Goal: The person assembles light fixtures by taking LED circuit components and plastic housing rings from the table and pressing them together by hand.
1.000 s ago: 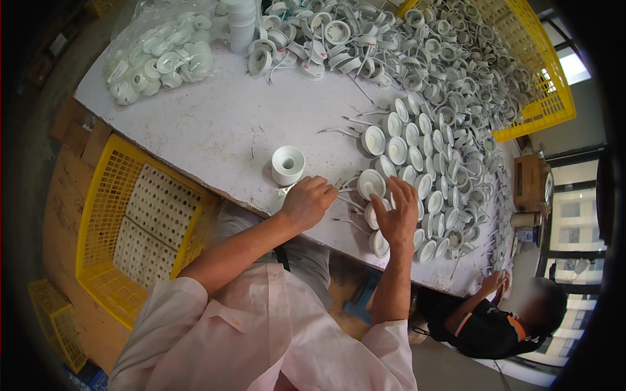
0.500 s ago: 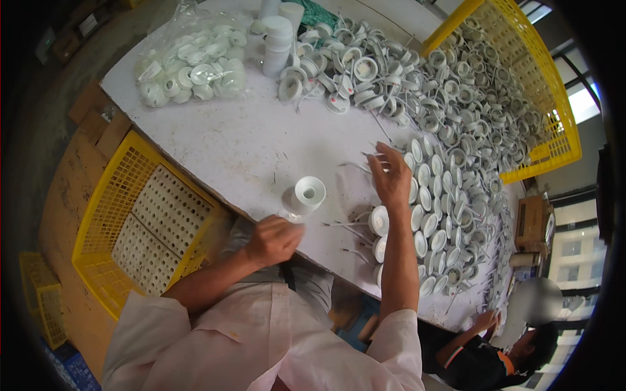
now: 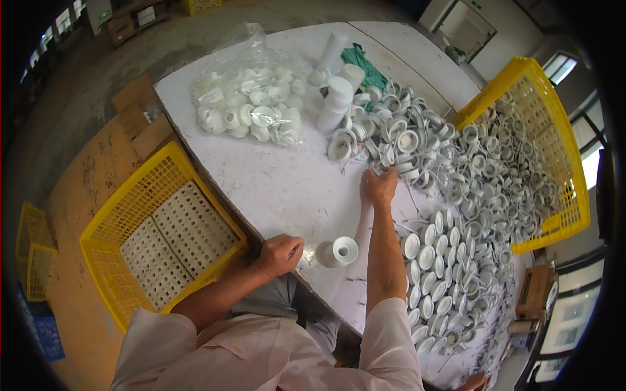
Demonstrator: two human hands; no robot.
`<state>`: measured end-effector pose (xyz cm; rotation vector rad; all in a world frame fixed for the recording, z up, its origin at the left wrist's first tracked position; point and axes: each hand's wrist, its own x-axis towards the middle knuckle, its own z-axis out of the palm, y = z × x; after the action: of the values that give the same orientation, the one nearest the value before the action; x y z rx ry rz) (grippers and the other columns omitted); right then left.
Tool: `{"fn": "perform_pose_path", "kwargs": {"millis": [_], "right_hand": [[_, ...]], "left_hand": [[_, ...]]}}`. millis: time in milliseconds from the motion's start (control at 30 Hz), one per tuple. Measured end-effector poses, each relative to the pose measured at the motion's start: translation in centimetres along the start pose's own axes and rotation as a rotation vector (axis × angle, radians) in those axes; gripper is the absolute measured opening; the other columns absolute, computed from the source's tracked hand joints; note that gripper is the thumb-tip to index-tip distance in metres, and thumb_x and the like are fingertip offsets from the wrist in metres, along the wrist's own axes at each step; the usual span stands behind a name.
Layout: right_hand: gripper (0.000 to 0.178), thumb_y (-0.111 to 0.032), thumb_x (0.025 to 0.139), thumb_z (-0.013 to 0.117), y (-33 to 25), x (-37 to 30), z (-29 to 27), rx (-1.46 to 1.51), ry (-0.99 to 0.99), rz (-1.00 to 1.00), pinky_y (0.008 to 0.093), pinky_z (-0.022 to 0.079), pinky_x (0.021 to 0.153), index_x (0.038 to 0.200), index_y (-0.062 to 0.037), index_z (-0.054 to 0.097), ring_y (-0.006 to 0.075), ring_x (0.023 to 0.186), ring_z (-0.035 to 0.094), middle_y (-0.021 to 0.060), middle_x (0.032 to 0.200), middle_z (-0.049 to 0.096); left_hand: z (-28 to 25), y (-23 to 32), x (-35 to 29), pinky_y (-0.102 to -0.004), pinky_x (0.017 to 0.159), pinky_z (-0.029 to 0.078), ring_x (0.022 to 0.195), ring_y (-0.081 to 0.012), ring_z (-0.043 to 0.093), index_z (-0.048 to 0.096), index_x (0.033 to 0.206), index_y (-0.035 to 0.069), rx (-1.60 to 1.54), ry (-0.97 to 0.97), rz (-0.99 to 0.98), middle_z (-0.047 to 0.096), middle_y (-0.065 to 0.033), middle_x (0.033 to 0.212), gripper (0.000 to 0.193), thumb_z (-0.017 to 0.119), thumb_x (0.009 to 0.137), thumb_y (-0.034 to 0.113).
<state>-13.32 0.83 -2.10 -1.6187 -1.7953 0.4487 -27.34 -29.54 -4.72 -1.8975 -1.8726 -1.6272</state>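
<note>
My left hand [image 3: 282,255] is curled into a fist at the table's near edge; whatever its fingers may hold is hidden. Just right of it a white flared cup-shaped piece [image 3: 344,251] stands on the table, its round hole facing up. My right arm stretches forward, and the right hand [image 3: 379,185] has its fingers bent at the near edge of a heap of white ring-shaped parts with wires [image 3: 407,141]. The fingertips meet the heap, and what they pinch cannot be made out. To the right of that forearm stand rows of white disc-faced parts [image 3: 438,260] with wires.
A clear plastic bag of white cup-shaped pieces [image 3: 251,107] lies at the far left, beside stacked white cylinders [image 3: 336,104]. A tipped yellow crate [image 3: 574,176] backs the heap. Another yellow crate [image 3: 98,247] stands left of the table. Another person's hand [image 3: 475,382] shows at lower right.
My right hand has moved from beside the disc rows to the heap's near edge, its fingers now bent in. The left hand remains closed near the cup-shaped piece. The view has shifted.
</note>
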Motion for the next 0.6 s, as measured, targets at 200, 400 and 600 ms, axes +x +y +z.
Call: {"fn": "perform_pose_path", "kwargs": {"millis": [200,400,600], "right_hand": [[0.045,-0.030,0.065,0.075,-0.4,-1.3,-1.0,-0.052,0.050,-0.069,0.0428,0.047,0.085,0.094,-0.0003,0.059,0.0380,0.092,0.059,0.0221,0.096,0.062],[0.046,-0.031,0.071,0.074,-0.2,-2.6,-6.3,-0.095,-0.049,-0.206,0.0379,0.048,0.074,0.100,0.0019,0.060,0.0294,0.079,0.060,0.0172,0.088,0.064],[0.036,-0.021,0.077,0.073,-5.9,-8.3,-14.4,0.272,-0.296,-0.192,0.0293,0.048,0.070,0.104,-0.0001,0.061,0.0171,0.074,0.056,0.0100,0.086,0.064]], "left_hand": [[-0.1,0.1,0.6,-0.0339,0.050,0.049,0.055,-0.0265,0.061,0.061,0.085,0.006,-0.010,0.024,0.023,0.060,-0.0101,0.063,0.014,0.066,0.074,-0.002],[0.0,-0.1,0.8,-0.0326,0.051,0.049,0.058,-0.0226,0.063,0.066,0.097,0.005,-0.171,-0.054,-0.154,0.069,-0.0094,0.077,0.023,0.070,0.074,0.001],[-3.6,7.9,11.0,-0.0406,0.096,0.044,0.116,-0.0299,0.057,0.064,0.105,0.001,-0.172,-0.123,0.241,0.063,-0.0154,0.119,0.036,0.075,0.072,0.008]]}}
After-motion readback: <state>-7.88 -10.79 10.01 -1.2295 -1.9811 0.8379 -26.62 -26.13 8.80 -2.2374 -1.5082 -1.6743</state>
